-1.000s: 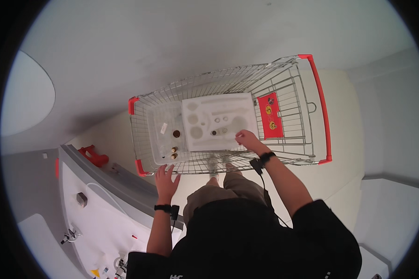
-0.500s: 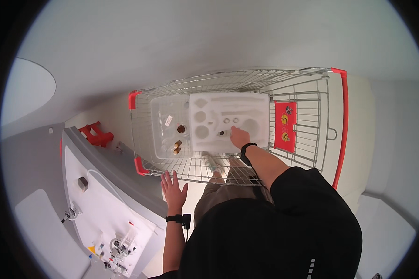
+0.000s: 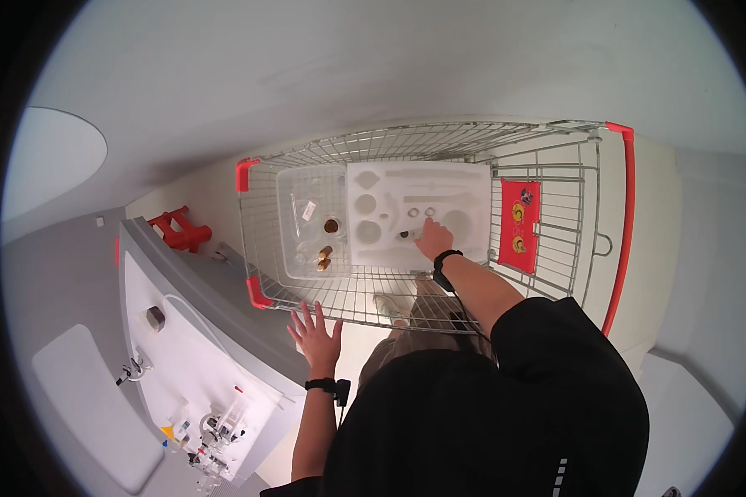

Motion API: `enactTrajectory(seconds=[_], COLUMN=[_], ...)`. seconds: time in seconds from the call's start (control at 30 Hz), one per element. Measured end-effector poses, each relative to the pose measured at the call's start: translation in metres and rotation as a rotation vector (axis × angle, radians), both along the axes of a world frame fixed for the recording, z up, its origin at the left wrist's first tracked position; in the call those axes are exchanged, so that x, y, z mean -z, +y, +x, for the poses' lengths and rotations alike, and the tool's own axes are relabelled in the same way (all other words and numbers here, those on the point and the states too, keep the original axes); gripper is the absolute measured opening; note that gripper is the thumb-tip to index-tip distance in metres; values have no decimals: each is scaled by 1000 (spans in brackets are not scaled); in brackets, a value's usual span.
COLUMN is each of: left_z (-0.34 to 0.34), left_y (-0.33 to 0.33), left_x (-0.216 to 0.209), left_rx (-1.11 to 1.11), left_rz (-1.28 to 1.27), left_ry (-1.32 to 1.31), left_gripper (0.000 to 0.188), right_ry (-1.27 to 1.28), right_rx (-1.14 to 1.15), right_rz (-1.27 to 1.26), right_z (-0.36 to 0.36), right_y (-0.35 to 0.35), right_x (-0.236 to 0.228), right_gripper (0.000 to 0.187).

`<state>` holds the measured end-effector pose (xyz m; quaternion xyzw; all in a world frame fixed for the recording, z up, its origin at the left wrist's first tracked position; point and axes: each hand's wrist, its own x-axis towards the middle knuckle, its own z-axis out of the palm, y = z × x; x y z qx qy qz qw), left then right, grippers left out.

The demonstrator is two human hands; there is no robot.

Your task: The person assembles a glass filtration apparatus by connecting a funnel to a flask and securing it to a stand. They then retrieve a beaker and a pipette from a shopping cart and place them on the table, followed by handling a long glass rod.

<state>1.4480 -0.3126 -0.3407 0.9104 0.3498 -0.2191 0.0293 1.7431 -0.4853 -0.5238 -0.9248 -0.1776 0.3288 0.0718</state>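
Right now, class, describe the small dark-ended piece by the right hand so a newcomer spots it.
Find the shopping cart, then the white foam block inside, beside the clear bin. There, just left of the right hand, sits the small dark-ended piece; its dark end sets it apart from the two pale rings beyond.

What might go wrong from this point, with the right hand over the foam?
The right hand is close to the small dark-ended item in the foam, so it might nudge it.
The gold-brown pieces look loose in the clear bin; a jolt could shift them.
The left hand is open at the cart's near edge, so it may not steady a bump.
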Motion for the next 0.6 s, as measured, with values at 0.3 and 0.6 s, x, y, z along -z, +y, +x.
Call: enactTrajectory(seconds=[0.3, 0.6], left_z=[-1, -1], left_y=[-2, -2], left_x=[5, 1], left_rx=[-82, -102], left_rz=[11, -15], left_ry=[-29, -42], left_gripper=[69, 70], right_ry=[-4, 189], right_rx=[-251, -186], right_rz=[-145, -12], right_z=[5, 22], right_y=[4, -11], right_x=[18, -49], right_gripper=[40, 39])
